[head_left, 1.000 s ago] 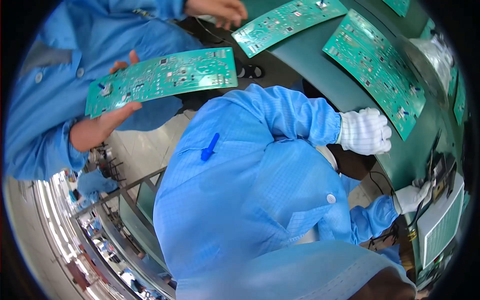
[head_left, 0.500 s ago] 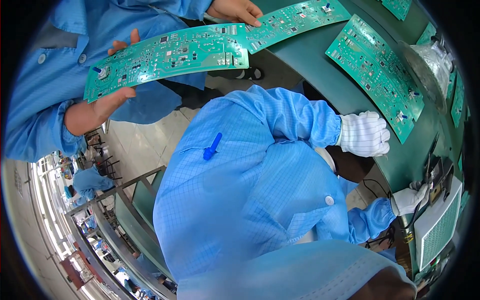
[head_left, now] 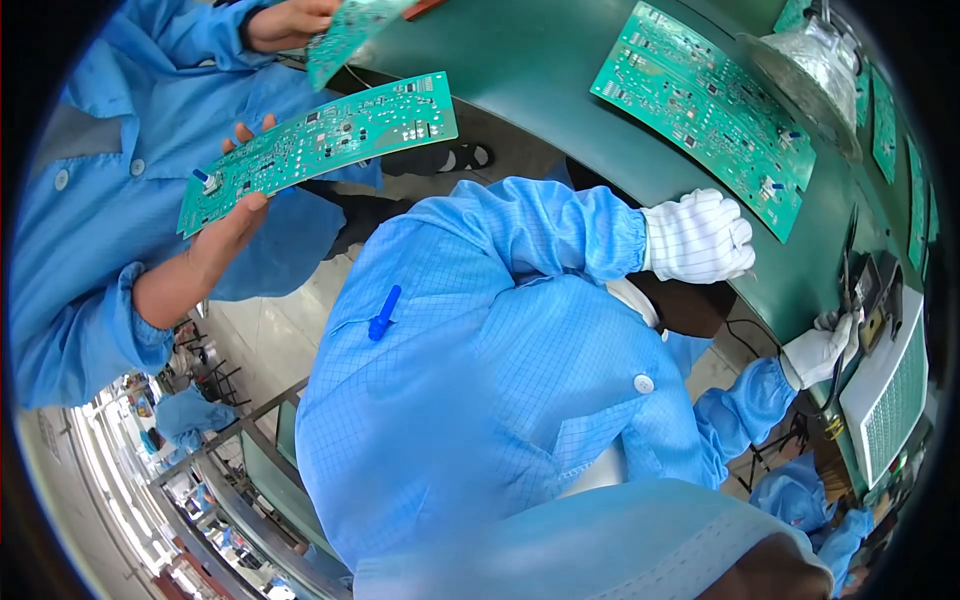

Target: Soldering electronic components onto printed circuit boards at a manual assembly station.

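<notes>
Curled into a fist, my left hand point(head_left: 698, 236) in a white striped glove rests by the edge of the green table. Whatever lies inside its fingers is hidden. Just beyond it are green circuit boards point(head_left: 700, 100) lying side by side, with small blue-tipped knobs at one end. Farther right, my gloved right hand point(head_left: 825, 350) is closed around a dark, thin, corded tool that looks like a soldering iron point(head_left: 848, 262), beside a dark stand point(head_left: 880, 290).
A co-worker at the left holds one circuit board point(head_left: 320, 140) and a second, blurred board point(head_left: 352, 32). A metal lamp shade point(head_left: 805, 85) hangs over the table point(head_left: 530, 70). A white box with a green mesh face point(head_left: 885, 390) stands at the right. More boards point(head_left: 883, 125) lie behind.
The co-worker has pulled the two boards apart, moving the farther one up and left. The view has shifted a little; my hands keep nearly the same pose on the table and at the stand.
</notes>
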Demonstrator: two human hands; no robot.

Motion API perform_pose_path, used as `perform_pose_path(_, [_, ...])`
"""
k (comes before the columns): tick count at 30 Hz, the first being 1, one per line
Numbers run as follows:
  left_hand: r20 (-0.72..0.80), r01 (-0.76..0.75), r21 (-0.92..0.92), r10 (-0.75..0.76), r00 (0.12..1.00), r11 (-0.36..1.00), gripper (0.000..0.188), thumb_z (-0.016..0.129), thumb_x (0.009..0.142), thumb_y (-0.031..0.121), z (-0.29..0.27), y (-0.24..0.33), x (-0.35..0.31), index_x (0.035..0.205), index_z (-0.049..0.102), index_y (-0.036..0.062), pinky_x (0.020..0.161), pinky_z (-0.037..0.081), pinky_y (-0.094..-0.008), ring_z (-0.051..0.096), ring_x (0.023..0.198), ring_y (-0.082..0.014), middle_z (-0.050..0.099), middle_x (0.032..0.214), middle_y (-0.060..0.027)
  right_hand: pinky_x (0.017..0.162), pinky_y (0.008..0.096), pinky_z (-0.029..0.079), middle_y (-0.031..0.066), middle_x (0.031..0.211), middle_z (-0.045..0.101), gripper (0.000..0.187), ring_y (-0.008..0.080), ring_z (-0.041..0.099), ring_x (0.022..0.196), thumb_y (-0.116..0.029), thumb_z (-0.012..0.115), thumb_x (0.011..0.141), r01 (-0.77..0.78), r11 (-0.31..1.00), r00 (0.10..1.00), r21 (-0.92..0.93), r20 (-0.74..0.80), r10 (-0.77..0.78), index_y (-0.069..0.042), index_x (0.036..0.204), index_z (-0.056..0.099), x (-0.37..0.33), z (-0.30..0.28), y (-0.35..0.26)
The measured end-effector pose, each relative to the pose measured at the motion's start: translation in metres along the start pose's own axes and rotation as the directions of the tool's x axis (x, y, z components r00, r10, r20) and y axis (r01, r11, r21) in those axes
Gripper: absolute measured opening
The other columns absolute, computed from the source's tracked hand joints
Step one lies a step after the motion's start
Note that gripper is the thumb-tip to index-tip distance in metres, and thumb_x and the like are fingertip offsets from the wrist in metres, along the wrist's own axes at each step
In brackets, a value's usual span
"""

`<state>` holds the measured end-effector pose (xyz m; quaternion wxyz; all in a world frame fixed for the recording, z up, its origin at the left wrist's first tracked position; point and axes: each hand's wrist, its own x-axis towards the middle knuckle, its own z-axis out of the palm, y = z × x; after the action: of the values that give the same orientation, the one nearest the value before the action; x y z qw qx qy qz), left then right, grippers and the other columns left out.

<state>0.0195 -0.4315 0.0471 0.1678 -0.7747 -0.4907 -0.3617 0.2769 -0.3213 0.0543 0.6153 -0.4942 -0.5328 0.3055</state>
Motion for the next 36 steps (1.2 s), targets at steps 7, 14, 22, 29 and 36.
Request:
perform_pose_path(7, [0.08,0.111,-0.223,-0.096,0.992,0.969,0.026,0.068,0.077,0.039,-0.021,0.004,-0.006,0.071,0.059,0.015,0.056,0.048,-0.0365,0.059,0.066,-0.0197,0.055,0.073,-0.0006,0.059,0.0214,0.042,0.0062,0.078,0.057,0.029,0.0096,0.053,0.067,-0.019,0.058,0.095,-0.029,0.999,0.999,0.042,-0.023,0.03,0.002,0.113,0.057,-0.008,0.006,-0.007])
perform_pose_path(14, [-0.239,0.348,-0.36,-0.447,0.862,0.866,0.038,0.083,0.07,0.025,-0.102,-0.018,-0.096,0.09,0.056,0.0093,0.064,0.052,-0.0306,0.062,0.076,-0.0179,0.059,0.093,-0.0051,0.057,0.0226,0.042,0.0068,0.076,0.057,0.026,0.0102,0.052,0.064,-0.02,0.06,0.093,-0.098,0.989,0.995,0.112,-0.026,0.101,0.003,0.104,0.056,-0.005,0.006,-0.01])
perform_pose_path(22, [-0.573,0.132,-0.791,-0.799,0.181,0.597,0.051,0.064,0.086,0.034,-0.185,-0.061,-0.067,0.128,0.042,0.0147,0.08,0.051,-0.0309,0.059,0.091,-0.0203,0.057,0.103,-0.0015,0.056,0.0217,0.039,0.0035,0.082,0.059,0.023,0.007,0.05,0.064,-0.015,0.06,0.092,-0.125,0.985,0.987,0.114,-0.09,0.136,0.001,0.108,0.064,-0.006,0.011,-0.027])
perform_pose_path(29, [-0.797,0.465,-0.469,-0.587,0.144,0.751,0.026,0.061,0.088,0.003,-0.198,-0.105,-0.068,0.111,0.049,-0.003,0.076,0.058,-0.0393,0.063,0.09,-0.026,0.061,0.105,-0.0183,0.057,0.0257,0.046,0.0096,0.078,0.063,0.021,0.0135,0.057,0.063,-0.015,0.063,0.09,-0.079,0.959,0.979,0.272,-0.158,0.125,0.002,0.103,0.061,-0.004,0.015,-0.007])
perform_pose_path(36, [-0.105,0.657,-0.669,-0.919,0.38,0.348,0.047,0.059,0.078,-0.008,-0.151,0.0,-0.066,0.12,0.04,0.0021,0.072,0.052,-0.0299,0.058,0.093,-0.0167,0.056,0.105,-0.0143,0.058,0.0249,0.048,0.0113,0.079,0.066,0.03,0.0137,0.062,0.064,-0.02,0.064,0.088,0.176,0.98,0.926,-0.095,-0.323,-0.198,0.007,0.102,0.061,0.043,-0.056,-0.04])
